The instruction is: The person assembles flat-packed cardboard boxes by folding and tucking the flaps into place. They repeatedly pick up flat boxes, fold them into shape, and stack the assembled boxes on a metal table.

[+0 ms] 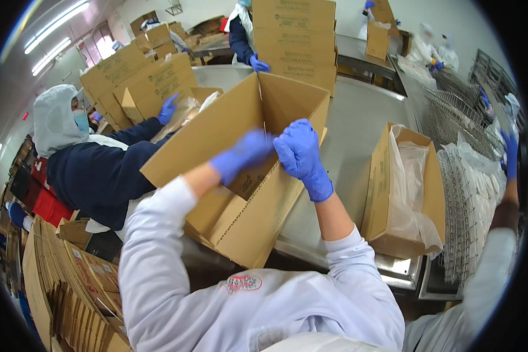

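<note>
An open brown cardboard box [203,164] stands tilted in front of me at the edge of the metal table, its inside facing up. My right hand [302,155], in a blue glove, is closed in a fist at the box's right-hand rim and appears to grip that edge. Over the box's opening is my left hand [243,154], also blue-gloved. Motion smears its fingers, so their shape and anything in them cannot be made out.
On the metal table [358,111] to the right stands a box [379,193] lined with clear plastic, beside wire racks [460,205]. Flattened cartons [70,293] stack at lower left. A co-worker [100,158] stands close on my left; stacked boxes [293,41] rise ahead.
</note>
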{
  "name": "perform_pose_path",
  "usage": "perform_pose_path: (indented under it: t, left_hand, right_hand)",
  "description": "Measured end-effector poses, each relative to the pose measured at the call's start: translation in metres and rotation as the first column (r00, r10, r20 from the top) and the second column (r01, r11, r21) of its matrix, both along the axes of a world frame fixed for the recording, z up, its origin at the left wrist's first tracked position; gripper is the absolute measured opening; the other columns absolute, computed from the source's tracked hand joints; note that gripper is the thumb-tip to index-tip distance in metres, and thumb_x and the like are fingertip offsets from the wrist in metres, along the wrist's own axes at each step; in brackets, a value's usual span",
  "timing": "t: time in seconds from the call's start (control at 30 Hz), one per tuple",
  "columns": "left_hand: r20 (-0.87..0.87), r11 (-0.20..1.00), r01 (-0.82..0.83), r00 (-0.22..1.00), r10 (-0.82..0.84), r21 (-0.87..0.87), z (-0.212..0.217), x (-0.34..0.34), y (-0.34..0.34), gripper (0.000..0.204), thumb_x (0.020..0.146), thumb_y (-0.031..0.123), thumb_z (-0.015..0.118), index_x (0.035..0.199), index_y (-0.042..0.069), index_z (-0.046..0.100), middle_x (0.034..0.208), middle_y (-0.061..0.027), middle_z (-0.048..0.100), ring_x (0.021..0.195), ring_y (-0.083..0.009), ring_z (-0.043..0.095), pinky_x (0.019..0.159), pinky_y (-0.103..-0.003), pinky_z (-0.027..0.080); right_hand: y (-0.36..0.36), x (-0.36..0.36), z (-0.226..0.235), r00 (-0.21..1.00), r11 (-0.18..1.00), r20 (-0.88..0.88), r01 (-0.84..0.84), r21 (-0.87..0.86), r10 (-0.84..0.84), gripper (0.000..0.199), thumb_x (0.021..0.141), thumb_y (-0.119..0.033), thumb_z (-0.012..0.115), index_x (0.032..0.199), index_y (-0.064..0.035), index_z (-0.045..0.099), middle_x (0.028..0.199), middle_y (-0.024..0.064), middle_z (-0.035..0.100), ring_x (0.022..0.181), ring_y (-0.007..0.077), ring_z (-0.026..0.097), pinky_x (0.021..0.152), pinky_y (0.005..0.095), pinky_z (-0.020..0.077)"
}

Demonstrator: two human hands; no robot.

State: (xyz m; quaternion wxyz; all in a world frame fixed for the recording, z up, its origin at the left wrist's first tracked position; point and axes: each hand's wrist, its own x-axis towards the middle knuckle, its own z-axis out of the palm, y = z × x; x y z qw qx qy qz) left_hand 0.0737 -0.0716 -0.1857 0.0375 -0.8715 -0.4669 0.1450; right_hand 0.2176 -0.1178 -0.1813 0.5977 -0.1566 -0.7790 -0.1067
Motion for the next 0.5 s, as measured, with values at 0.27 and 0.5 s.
perform_pose_path:
  t: [0.27, 0.5]
  left_hand:
    - [0.364, 0.893, 0.032, 0.906, -0.215, 0.448, 0.037, 0.060, 0.088, 0.067, 0.069, -0.005, 0.054, 0.133, 0.010, 0.043, 0.134, -0.0140, 0.045, 0.135, -0.0280, 0.029, 0.112, -0.051, 0.016]
    - [0.354, 0.965, 0.055, 0.924, -0.147, 0.258, -0.011, -0.044, 0.029, 0.050, 0.086, 0.027, 0.052, 0.131, 0.006, 0.044, 0.126, -0.0148, 0.053, 0.120, -0.0266, 0.048, 0.097, -0.050, 0.037]
  right_hand:
    - [-0.009, 0.019, -0.001, 0.990, 0.996, 0.124, 0.078, -0.035, -0.073, 0.029, 0.083, -0.022, 0.053, 0.056, -0.0119, 0.050, 0.054, 0.0076, 0.043, 0.055, 0.0262, 0.045, 0.061, 0.0380, 0.0346]
    - [0.012, -0.029, 0.010, 0.924, 0.974, 0.376, 0.013, -0.226, 0.075, 0.023, 0.079, -0.027, 0.051, 0.066, -0.0088, 0.058, 0.062, 0.0154, 0.055, 0.058, 0.0351, 0.052, 0.059, 0.0434, 0.0390]
